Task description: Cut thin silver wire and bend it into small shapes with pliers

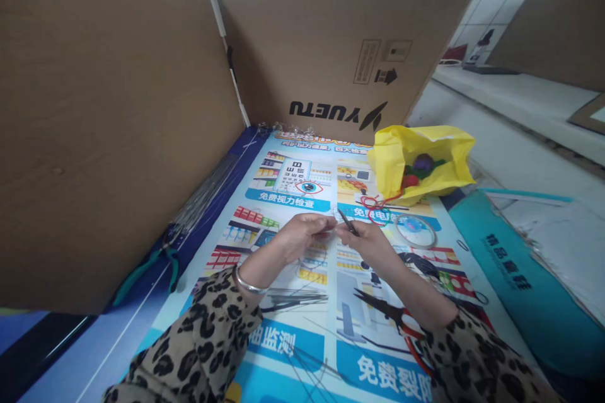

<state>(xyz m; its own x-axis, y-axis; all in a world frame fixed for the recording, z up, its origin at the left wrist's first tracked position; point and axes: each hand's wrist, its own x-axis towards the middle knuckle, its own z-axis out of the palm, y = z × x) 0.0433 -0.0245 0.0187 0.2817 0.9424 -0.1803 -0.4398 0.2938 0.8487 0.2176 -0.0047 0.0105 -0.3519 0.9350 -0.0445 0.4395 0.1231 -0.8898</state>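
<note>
My left hand (pixel 302 238) is closed in a pinch near the middle of the printed sheet, its fingertips on a thin wire (pixel 334 211). Close beside it, my right hand (pixel 368 244) grips a slim dark metal tool (pixel 348 222) whose tip points up and left. Whether it is tweezers or a pliers' jaw, I cannot tell. The fingertips of both hands nearly meet. Scissors (pixel 401 318) with orange-and-black handles lie under my right forearm, their blades apart. Several cut dark wires (pixel 295 300) lie below my left hand.
A yellow bag (pixel 390 164) holds red and purple yarn balls. Near it lies a roll of clear tape (pixel 416 231). Teal-handled pliers (pixel 167 258) and a bundle of wires (pixel 203 195) lie left. Cardboard panels (pixel 331 44) wall the back and left. A teal box (pixel 515 277) stands right.
</note>
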